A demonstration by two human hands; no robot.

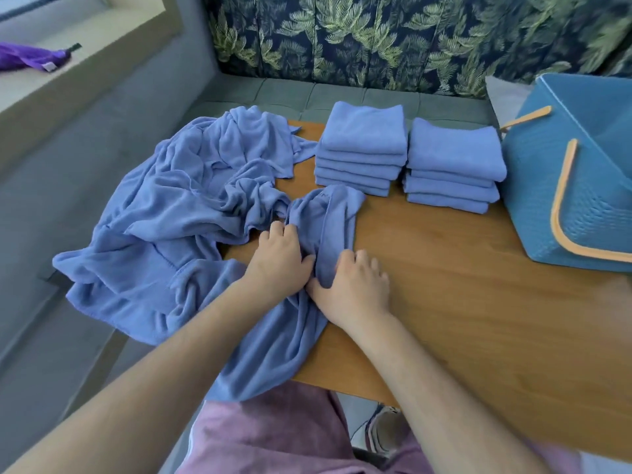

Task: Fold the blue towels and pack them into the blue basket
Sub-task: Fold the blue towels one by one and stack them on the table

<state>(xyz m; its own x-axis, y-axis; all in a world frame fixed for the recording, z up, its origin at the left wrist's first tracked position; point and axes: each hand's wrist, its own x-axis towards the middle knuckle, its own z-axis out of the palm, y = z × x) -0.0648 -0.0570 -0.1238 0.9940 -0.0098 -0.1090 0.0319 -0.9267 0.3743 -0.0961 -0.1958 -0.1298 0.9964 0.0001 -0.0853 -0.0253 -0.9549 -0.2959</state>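
Lap in pink trousers [273, 436] at the near edge; one shoe [386, 429] shows below the counter [478, 319].

Crumpled towel [328, 227] on the counter's near left part, its tail hanging off the near edge toward the lap.

Left hand [280, 258]: fingers [289, 230] curled into the towel's bunched middle, grasping it.

Right hand [355, 292]: thumb and forefinger closed on a fold of the same towel, other fingers bent over the wood.

Heap of unfolded towels [171, 206] left of the hands, spilling over the counter's left edge.

Farther back, two piles of folded towels side by side: left stack [362, 148], right stack [451, 165].

Basket [547, 186] just beside the right stack, at the counter's right edge, tipped, orange handles.

Beyond: grey bench seat [342, 94], leaf-print backrest [376, 35].

Far left, purple cloth [30, 56] on a ledge [102, 46].
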